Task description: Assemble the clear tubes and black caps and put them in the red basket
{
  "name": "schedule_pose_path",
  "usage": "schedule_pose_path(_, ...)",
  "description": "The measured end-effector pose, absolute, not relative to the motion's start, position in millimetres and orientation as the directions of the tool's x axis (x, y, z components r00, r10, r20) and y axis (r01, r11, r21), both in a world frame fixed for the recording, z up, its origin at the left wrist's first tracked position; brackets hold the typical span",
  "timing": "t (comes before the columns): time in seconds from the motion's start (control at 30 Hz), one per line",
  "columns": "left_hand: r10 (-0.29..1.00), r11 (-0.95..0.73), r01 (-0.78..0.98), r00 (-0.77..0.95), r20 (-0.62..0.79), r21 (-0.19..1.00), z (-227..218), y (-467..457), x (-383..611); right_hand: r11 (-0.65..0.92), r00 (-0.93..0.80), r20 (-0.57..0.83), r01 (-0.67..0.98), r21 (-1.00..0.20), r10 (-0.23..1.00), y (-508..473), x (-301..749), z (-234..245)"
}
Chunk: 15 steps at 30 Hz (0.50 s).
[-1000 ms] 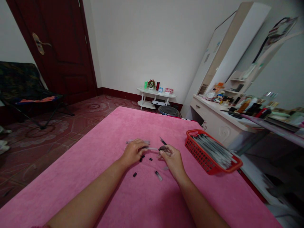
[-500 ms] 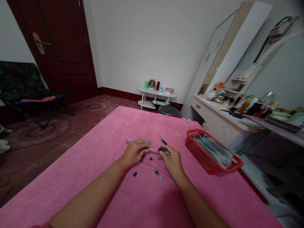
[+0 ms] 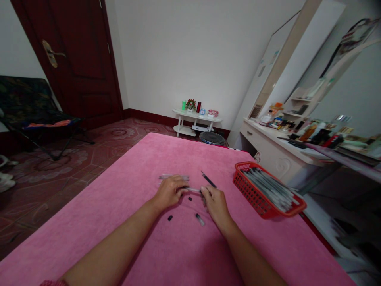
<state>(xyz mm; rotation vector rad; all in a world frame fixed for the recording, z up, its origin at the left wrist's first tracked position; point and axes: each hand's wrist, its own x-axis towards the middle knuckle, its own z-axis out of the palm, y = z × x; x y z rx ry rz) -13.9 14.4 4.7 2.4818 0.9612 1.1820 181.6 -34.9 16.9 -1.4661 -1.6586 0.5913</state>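
left hand (image 3: 169, 192): clenched on one end of clear pen barrel (image 3: 193, 190) | right hand (image 3: 216, 201): pinching other end | barrel: between hands, just above pink cloth (image 3: 133, 167) | red basket (image 3: 250, 194): right of hands

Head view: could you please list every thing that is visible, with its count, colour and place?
cloth: one, pink, under the hands.
basket: one, red, right of the hands.
pens: many, grey, in the basket.
held tube: one, clear, between the hands.
loose tube: one, clear, beyond left hand.
refill: one, black, beyond right hand.
small parts: three, black or clear, by the wrists.
door: one, dark red, far left.
chair: one, dark, by the door.
side table: one, white, far wall.
dresser: one, white, right.
left hand: one, on tube's left end.
right hand: one, on tube's right end.
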Motion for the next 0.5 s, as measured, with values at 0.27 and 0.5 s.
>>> schedule_pose_path(0.27, 0.654, -0.754, 0.457, 0.455, 0.604, 0.472, 4.2, 16.2, -14.5, 0.273, -0.043, 0.319, 0.631, -0.726, 0.947, -34.0, 184.6, 20.0)
schedule_pose_path(0.5, 0.655, -0.753, 0.449, 0.446, 0.61, 0.481, 5.5, 15.3, -14.1, 0.272, -0.037, 0.347, 0.701, -0.659, 0.937, -35.5, 185.3, 23.2)
